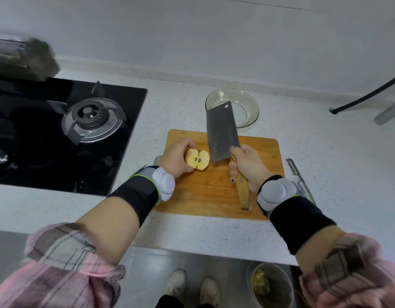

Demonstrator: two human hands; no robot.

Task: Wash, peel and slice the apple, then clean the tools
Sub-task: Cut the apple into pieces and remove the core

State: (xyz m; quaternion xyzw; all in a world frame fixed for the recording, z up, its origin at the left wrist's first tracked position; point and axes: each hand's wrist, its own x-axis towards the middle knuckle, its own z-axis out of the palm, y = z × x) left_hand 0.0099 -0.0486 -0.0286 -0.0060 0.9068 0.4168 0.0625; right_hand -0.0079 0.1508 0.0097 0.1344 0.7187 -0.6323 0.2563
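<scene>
Slicing step — left hand (174,157) grips the peeled, pale-yellow apple half (197,159); right hand (245,166) holds the wooden-handled steel cleaver (222,132) — next, steady the half on the bamboo cutting board (210,192).

Head camera looks steeply down, close over the countertop (314,156).

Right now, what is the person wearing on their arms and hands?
Both arms have pink plaid sleeves pushed up. Each wrist has a black band with a green edge and a rounded white-grey pod. The right hand has dark purple nail polish. No gloves.
</scene>
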